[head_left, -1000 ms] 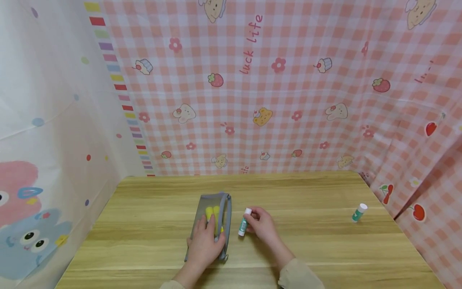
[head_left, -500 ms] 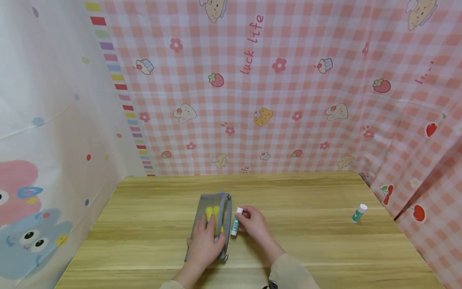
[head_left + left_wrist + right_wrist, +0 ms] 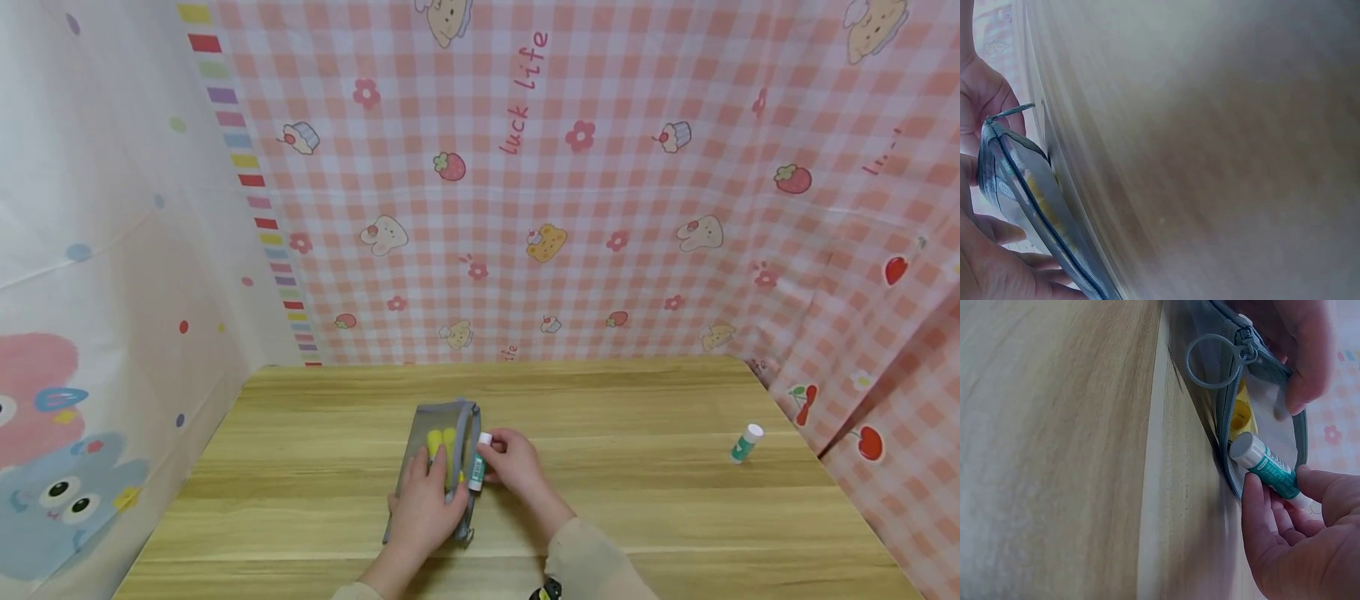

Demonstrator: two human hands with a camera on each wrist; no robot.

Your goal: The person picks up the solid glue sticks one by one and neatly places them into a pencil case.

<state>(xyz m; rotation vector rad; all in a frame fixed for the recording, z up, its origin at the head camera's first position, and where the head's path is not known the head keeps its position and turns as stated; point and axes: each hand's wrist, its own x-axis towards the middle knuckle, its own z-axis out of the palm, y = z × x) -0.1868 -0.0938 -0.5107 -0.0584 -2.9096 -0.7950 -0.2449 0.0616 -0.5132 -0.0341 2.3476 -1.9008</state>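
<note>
A grey mesh zip pencil case (image 3: 427,417) lies on the table, its zip side facing right and parted. My left hand (image 3: 423,510) lies over it and grips its upper side, the thumb at the rim of the opening in the right wrist view. Yellow objects (image 3: 437,442) show through the mesh; one has a round hollow end (image 3: 1241,417). My right hand (image 3: 521,467) pinches a green-and-white glue stick (image 3: 1275,475) between thumb and fingers. In the right wrist view one white end of the glue stick overlaps the mouth of the case.
A second green-and-white glue stick (image 3: 745,443) stands at the right of the wooden table (image 3: 637,492). A zip pull ring (image 3: 1189,359) sticks out from the case's near end. Patterned cloths (image 3: 480,208) hang behind and beside the table.
My right hand has moved left with the glue stick, from beside the pencil case up to its opening. The left hand and the case have stayed in place.
</note>
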